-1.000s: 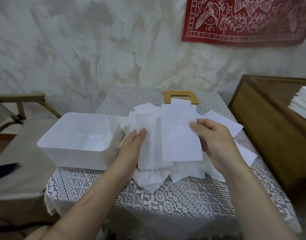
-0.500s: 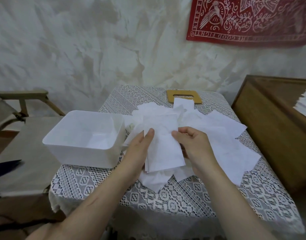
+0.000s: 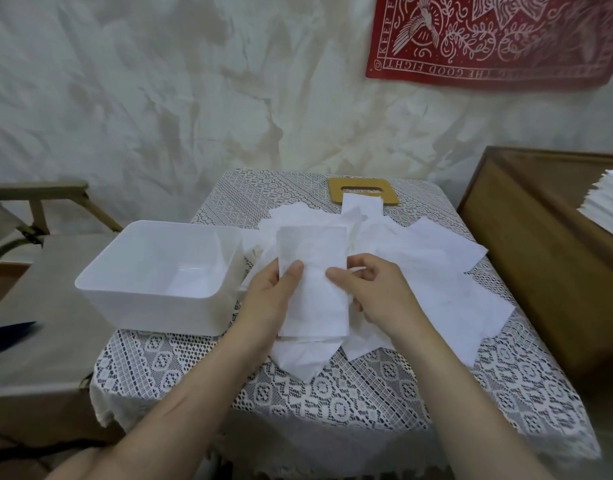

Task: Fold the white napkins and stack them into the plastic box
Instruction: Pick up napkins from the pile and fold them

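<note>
Folded napkin (image 3: 315, 271) held over loose napkin pile (image 3: 436, 271) on desk (image 3: 332, 393); left hand (image 3: 273, 299) and right hand (image 3: 374, 292) pinch its long edges; long axis runs away from body; plastic box (image 3: 152, 310) sits just left, nearer left hand.

The napkin (image 3: 313, 251) held between the left grip (image 3: 267, 299) and the right grip (image 3: 377, 292) is thin white paper, matt and faintly embossed. Left of the left grip, the box (image 3: 152, 315) is smooth white plastic with a soft sheen. Beneath them, a cream lace cloth (image 3: 332, 393) is openwork and rough. Right of the right grip, a cabinet (image 3: 540, 271) is brown wood, dull-finished.
</note>
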A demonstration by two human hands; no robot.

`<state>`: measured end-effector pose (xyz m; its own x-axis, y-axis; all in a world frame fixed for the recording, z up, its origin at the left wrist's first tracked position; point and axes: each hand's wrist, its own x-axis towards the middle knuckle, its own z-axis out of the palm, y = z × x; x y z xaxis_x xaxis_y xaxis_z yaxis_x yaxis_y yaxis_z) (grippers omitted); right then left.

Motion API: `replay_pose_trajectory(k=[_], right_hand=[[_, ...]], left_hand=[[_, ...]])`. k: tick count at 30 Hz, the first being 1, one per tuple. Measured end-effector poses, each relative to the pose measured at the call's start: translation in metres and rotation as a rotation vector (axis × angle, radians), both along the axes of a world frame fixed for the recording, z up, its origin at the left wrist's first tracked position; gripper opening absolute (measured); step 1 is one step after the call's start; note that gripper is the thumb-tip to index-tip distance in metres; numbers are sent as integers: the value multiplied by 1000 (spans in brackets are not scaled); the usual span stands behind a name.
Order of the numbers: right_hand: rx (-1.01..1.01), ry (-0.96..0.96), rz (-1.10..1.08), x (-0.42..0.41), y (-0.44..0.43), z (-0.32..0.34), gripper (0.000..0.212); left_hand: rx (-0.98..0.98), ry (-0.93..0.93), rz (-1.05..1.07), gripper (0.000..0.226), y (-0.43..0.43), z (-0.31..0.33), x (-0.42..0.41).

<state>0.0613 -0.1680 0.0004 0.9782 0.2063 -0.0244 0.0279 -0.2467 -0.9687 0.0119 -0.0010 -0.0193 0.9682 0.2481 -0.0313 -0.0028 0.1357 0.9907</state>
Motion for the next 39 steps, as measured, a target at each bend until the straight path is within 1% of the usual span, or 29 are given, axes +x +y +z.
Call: replay_pose_trajectory(k=[3, 6, 7, 9, 11, 13, 17, 20, 22, 25, 29, 33, 38, 39], right_hand=[[18, -27, 3, 1, 2, -3, 16], [2, -49, -6, 2, -1, -2, 18], [-31, -68, -18, 3, -4, -2, 17], [-165, -113, -69, 6, -12, -4, 15], [-338, -142, -109, 10, -22, -7, 10], [-435, -134, -98, 11, -30, -9, 2], [-488, -134, -76, 10, -32, -12, 20], [-484, -114, -141, 11, -29, -11, 21], [-430, -72, -154, 11, -28, -10, 26], [-319, -2, -99, 7, -22, -10, 36], [-106, -48, -75, 9, -14, -9, 38], [83, -99, -47, 7, -17, 4, 31], [328, -78, 6, -2, -19, 31, 5], [398, -65, 14, -2, -19, 36, 5]], left_hand=[[53, -5, -34, 17, 0, -4, 0], [85, 1, 30, 13, 4, -7, 3], [85, 4, 46, 13, 6, -7, 3], [86, 32, 70, 14, 10, -6, 4], [84, 63, 72, 16, 13, -7, 4], [89, 76, 71, 15, 14, -8, 4], [96, 76, 79, 13, 13, -7, 3], [99, 77, 83, 14, 13, -6, 1], [107, 77, 80, 16, 13, -6, -1], [101, 83, 74, 19, 14, -5, -4], [98, 90, 87, 20, 15, -5, -3], [83, 93, 76, 21, 15, -3, -3], [46, 85, 73, 25, 17, -1, -4], [39, 85, 79, 26, 17, -1, -4]])
